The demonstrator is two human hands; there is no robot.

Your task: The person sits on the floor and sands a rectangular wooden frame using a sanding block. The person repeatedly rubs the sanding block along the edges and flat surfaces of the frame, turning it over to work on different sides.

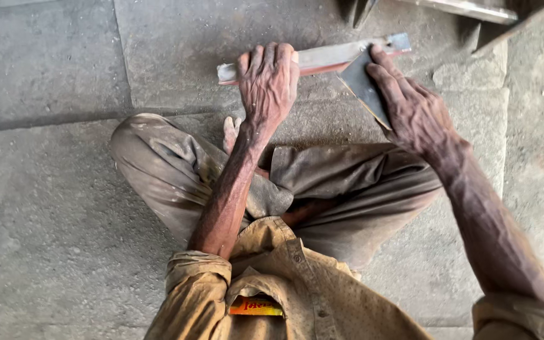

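A long, flat metal bar [322, 60] is lying across the concrete floor [45, 208], just ahead of the seated person's crossed legs. The left hand [269, 82] is pressing down on the bar's left part, fingers draped over its far edge and gripping it. The right hand [410, 107] is grasping a dark, flat, wedge-shaped metal piece [363, 85], holding its tip against the bar near the right end. A bare foot [230, 133] is showing just behind the left wrist. More metal pieces [461, 9] are lying beyond, at the top edge.
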